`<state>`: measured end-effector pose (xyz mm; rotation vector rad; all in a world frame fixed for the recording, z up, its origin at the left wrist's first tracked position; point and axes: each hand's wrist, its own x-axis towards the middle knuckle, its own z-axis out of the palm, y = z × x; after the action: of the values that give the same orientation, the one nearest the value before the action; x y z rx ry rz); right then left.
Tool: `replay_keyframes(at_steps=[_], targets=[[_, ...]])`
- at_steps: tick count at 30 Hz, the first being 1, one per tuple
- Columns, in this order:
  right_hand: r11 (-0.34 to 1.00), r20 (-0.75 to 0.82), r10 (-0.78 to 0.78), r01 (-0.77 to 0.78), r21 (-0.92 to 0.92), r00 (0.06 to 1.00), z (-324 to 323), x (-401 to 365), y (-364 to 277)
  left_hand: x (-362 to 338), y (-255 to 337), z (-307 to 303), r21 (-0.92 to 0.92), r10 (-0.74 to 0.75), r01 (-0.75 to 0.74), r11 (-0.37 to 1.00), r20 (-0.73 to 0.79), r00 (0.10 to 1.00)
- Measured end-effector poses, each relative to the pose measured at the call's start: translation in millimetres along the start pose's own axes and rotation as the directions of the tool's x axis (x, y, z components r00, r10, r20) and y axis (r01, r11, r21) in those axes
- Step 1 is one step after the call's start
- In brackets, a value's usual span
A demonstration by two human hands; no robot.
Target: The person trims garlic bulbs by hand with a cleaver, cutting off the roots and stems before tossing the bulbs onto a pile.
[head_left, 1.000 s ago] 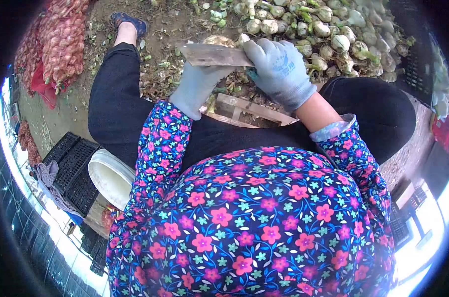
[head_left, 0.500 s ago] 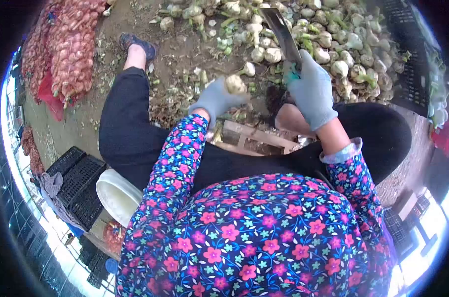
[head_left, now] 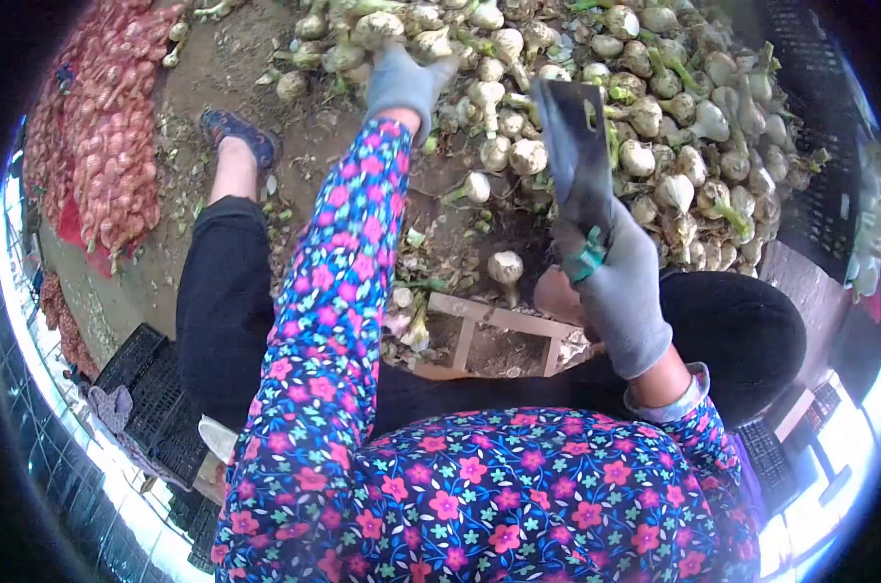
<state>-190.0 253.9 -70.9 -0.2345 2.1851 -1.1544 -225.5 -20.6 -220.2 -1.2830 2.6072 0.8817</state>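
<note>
Bulbs (head_left: 644,160): saw these heaped over the ground (head_left: 309,131), ahead and to the right; saw one stray bulb (head_left: 505,266) just beyond the wooden frame (head_left: 537,323); found left hand (head_left: 401,83) stretched out to the heap's left part, with thumb spread and fingertips hidden at a bulb (head_left: 377,29); could not tell whether closed on it; found right hand (head_left: 627,291) wrapped around the knife (head_left: 574,136), with blade pointing ahead; noticed full sacks (head_left: 115,146) at far left, well apart from both hands.
</note>
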Motion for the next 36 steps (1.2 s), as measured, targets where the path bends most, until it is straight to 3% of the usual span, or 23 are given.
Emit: replay_keyframes(at_steps=[1, 6, 8, 10, 12, 13, 14, 16, 18, 20, 21, 22, 23, 24, 26, 27, 28, 30, 32, 33, 35, 36], targets=[[0.992, -0.060, -0.125, 0.127, 0.027, 0.990, 6.2, 4.0, 4.9, 12.2, 6.9, 8.4, -0.095, -0.039, 0.038, 0.995, -0.009, 0.999], [1.000, 0.043, 0.012, -0.010, -0.028, 0.999, -0.6, 4.5, -2.6, 11.3, 8.0, 12.3, -0.350, -0.161, 0.156, 0.924, 0.014, 0.987], [0.999, 0.065, 0.050, -0.051, 0.011, 0.997, 0.4, 2.6, -1.0, -4.3, -5.6, -1.8, -0.618, -0.092, 0.217, 0.756, 0.227, 0.970], [0.999, 0.044, -0.022, 0.020, 0.026, 0.999, 1.1, -0.8, 6.4, -25.2, -37.3, -11.7, -0.774, 0.069, 0.400, 0.491, 0.493, 0.868], [0.998, 0.058, -0.048, 0.046, 0.039, 0.997, 0.4, -4.3, 12.4, -68.0, -49.6, -23.7, -0.890, 0.225, 0.389, 0.240, 0.440, 0.869], [0.978, 0.030, -0.177, 0.180, -0.103, 0.984, 2.9, -3.9, 23.6, -87.2, -57.1, -25.0, -0.904, 0.204, 0.399, 0.153, 0.424, 0.883], [0.920, 0.020, -0.308, 0.303, -0.248, 0.951, 4.9, -4.6, 24.8, -104.0, -62.5, -30.2, -0.924, 0.271, 0.254, 0.286, 0.332, 0.903], [0.917, 0.036, -0.230, 0.229, -0.328, 0.972, 9.9, -10.3, 19.7, -138.3, -57.5, -52.2, -0.818, 0.172, 0.468, 0.336, 0.541, 0.823], [0.769, 0.049, -0.395, 0.360, -0.528, 0.917, 16.7, -12.9, 20.7, -167.4, -62.7, -56.3, -0.847, 0.190, 0.407, 0.342, 0.487, 0.853], [0.622, 0.113, -0.616, 0.569, -0.538, 0.780, 22.5, -22.6, 2.9, -192.3, -56.5, -74.5, -0.668, 0.286, -0.005, 0.744, 0.312, 0.906], [0.574, 0.153, -0.654, 0.617, -0.538, 0.741, 27.0, -29.5, -8.1, -217.2, -42.3, -84.4, -0.672, 0.161, 0.051, 0.739, 0.249, 0.955], [0.527, 0.191, -0.687, 0.662, -0.534, 0.701, 32.8, -35.7, -15.2, -225.1, -45.9, -89.8, -0.667, 0.153, 0.057, 0.743, 0.252, 0.956], [0.487, 0.220, -0.705, 0.686, -0.540, 0.674, 39.0, -37.1, -18.3, -231.5, -51.9, -95.9, -0.551, 0.145, 0.026, 0.834, 0.266, 0.953], [0.488, 0.222, -0.707, 0.690, -0.535, 0.672, 43.7, -31.1, -8.8, -237.4, -55.9, -100.2, -0.424, 0.138, -0.009, 0.906, 0.275, 0.951], [0.520, 0.308, -0.569, 0.624, -0.584, 0.762, 56.7, -15.8, 27.1, -246.5, -70.2, -100.6, -0.251, 0.141, -0.131, 0.959, 0.020, 0.990], [0.560, 0.352, -0.423, 0.546, -0.623, 0.835, 56.2, -13.0, 40.6, -244.1, -92.5, -92.7, -0.418, 0.075, -0.088, 0.904, -0.047, 0.996], [0.550, 0.353, -0.440, 0.559, -0.621, 0.826, 51.9, -13.1, 38.1, -241.6, -97.8, -95.5, -0.578, 0.005, -0.059, 0.814, -0.095, 0.995], [0.624, 0.323, -0.346, 0.473, -0.622, 0.881, 49.2, -25.0, 40.7, -236.6, -113.7, -98.6, -0.563, 0.023, -0.099, 0.821, -0.140, 0.990], [0.668, 0.281, -0.353, 0.450, -0.593, 0.893, 49.0, -27.1, 31.9, -233.1, -104.6, -106.6, -0.542, 0.072, -0.164, 0.824, -0.186, 0.980], [0.738, 0.266, -0.321, 0.416, -0.531, 0.909, 52.5, -23.5, 36.1, -234.9, -96.9, -107.9, -0.292, 0.218, -0.295, 0.910, -0.267, 0.939], [0.867, 0.238, -0.311, 0.378, -0.324, 0.920, 60.0, -20.8, 46.3, -237.5, -89.0, -108.1, 0.176, 0.495, -0.463, 0.869, -0.345, 0.798], [0.869, 0.236, -0.313, 0.378, -0.319, 0.920, 61.6, -18.7, 50.2, -238.2, -84.7, -105.4, 0.182, 0.499, -0.465, 0.866, -0.343, 0.796]])
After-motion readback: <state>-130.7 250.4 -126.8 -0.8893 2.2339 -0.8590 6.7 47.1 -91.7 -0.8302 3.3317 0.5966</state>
